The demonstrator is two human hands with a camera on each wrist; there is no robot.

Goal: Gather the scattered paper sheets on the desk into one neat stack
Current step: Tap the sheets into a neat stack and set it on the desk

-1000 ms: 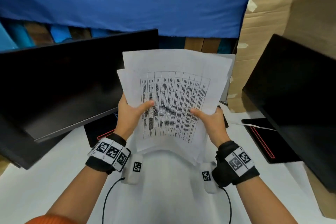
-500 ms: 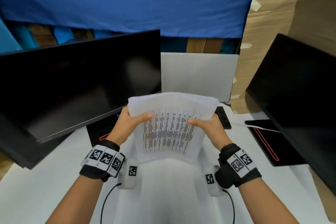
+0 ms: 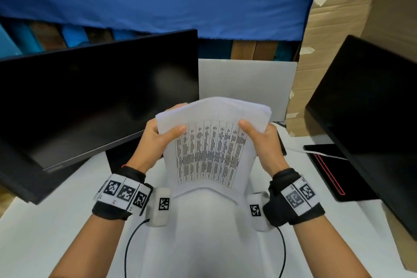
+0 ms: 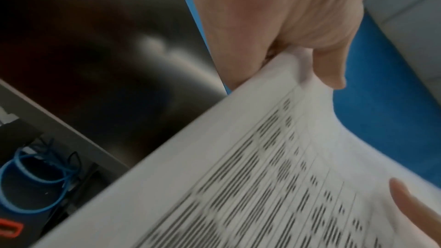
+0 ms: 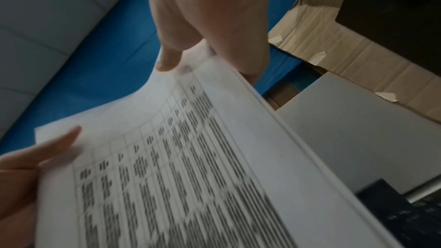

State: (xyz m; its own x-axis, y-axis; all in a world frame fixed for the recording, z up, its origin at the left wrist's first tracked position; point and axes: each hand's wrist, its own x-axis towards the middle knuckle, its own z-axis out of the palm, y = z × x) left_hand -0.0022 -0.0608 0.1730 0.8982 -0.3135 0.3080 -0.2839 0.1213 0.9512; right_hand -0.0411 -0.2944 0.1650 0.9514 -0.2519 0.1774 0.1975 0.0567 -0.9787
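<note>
Head view: left hand (image 3: 155, 140) and right hand (image 3: 264, 142) both pinch the paper sheets (image 3: 212, 153), thumbs on the printed table side, one hand per side edge; sheets held up above the white surface (image 3: 45, 232), top curling back. Dark monitor (image 3: 90, 97) left, cardboard box (image 3: 334, 52) right.

Left wrist view: thumb (image 4: 329, 67) clamps the sheet edge.

Right wrist view: thumb (image 5: 169, 57) clamps the opposite edge, blurred print.
</note>
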